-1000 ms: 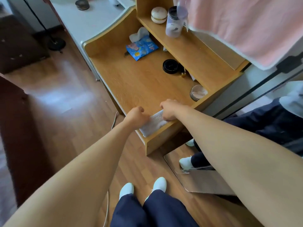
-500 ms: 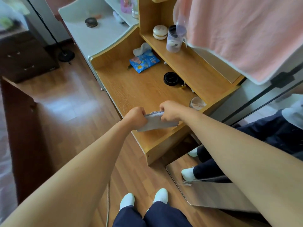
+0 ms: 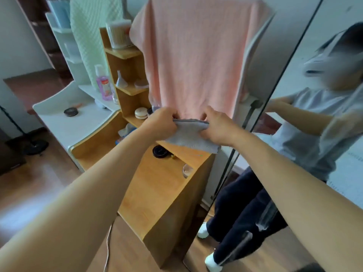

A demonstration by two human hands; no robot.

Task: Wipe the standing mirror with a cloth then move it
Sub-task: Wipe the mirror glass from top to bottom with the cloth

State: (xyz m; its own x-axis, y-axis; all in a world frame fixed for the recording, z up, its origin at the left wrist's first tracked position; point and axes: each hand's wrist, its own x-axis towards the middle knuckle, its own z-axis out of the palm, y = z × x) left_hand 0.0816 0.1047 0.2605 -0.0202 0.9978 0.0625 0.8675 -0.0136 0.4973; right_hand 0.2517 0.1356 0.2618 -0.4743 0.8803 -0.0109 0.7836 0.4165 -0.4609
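A small grey cloth (image 3: 191, 137) hangs in the air above the wooden desk, folded, stretched between both hands. My left hand (image 3: 160, 122) grips its left end and my right hand (image 3: 219, 126) grips its right end. The tall standing mirror (image 3: 306, 154) leans at the right of the view, its dark frame edge running diagonally. It reflects a person in a grey shirt and dark trousers. A white smear shows low on the glass.
A pink towel (image 3: 196, 55) hangs behind the hands. The wooden desk (image 3: 157, 193) carries a black round tin (image 3: 160, 151) and small jars, with shelves (image 3: 125, 54) above. A white desk (image 3: 74, 122) stands to the left. A cable lies on the wood floor.
Both hands lifted the cloth off the desk's front edge and raised it to chest height. The view tilted up from the floor toward the towel and mirror.
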